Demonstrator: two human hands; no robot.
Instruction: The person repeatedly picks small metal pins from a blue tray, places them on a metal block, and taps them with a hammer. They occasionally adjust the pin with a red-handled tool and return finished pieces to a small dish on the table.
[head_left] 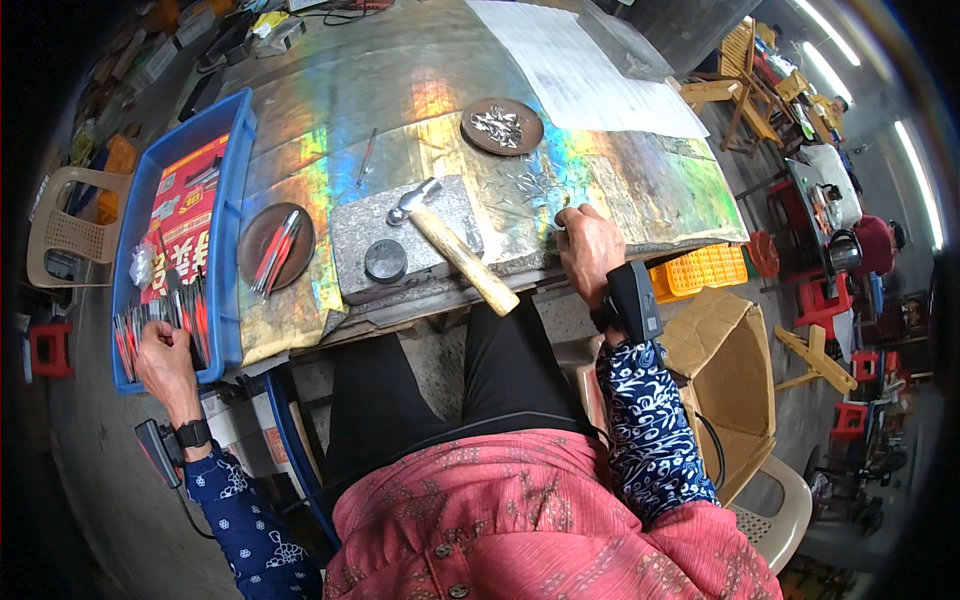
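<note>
My left hand (168,362) is at the near end of a blue plastic tray (246,150), its fingers curled together beside several slender red-and-black tools (190,305) that stand bunched there. Whatever it holds is hidden. At the table's front right, my right hand (592,245) has thumb and fingers pinched close to scattered small metal pins (535,182); I cannot make out what is between them. Between the hands, a hammer (455,250) lies across a grey stone block (350,225), its wooden handle jutting over the table edge. A black round disc (385,260) sits on the block.
Left of the block, a brown plate (250,235) carries several red-and-black slender tools. A brown dish (535,128) farther back holds small metal pieces. One thin tool (368,155) lies behind the block. White sheeting (590,80) covers the far right; a cardboard box (735,390) stands below right.
</note>
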